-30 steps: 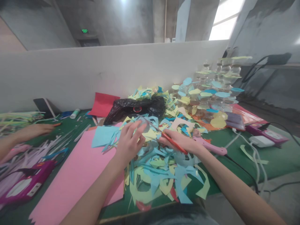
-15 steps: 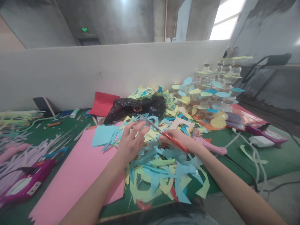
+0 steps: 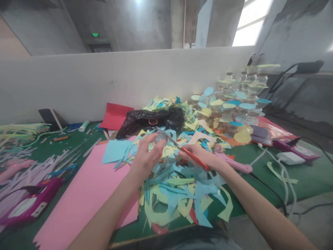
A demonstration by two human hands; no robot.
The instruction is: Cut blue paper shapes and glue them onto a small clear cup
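My right hand (image 3: 199, 156) is closed round the red handles of a pair of scissors (image 3: 194, 158), whose metal blades point up and left. Between the curled fingers of my left hand (image 3: 148, 152) sits a small clear, rounded piece (image 3: 160, 138), probably plastic. The scissor blades lie right beside it; whether they touch it I cannot tell. Under both hands spreads a heap of blue, yellow and green paper scraps (image 3: 182, 184). Light blue paper squares (image 3: 114, 151) rest on pink sheets (image 3: 85, 187) to the left.
Clear rounded pieces with paper discs (image 3: 247, 105) are stacked at the back right. A black plastic bag (image 3: 127, 123) lies behind the scraps. A pink glue gun (image 3: 238, 165) with its cord is near my right wrist. Purple power strips (image 3: 39, 199) lie on the green table.
The fingers of my left hand have drawn in slightly round the clear piece. My right hand and the scissors are almost where they were.
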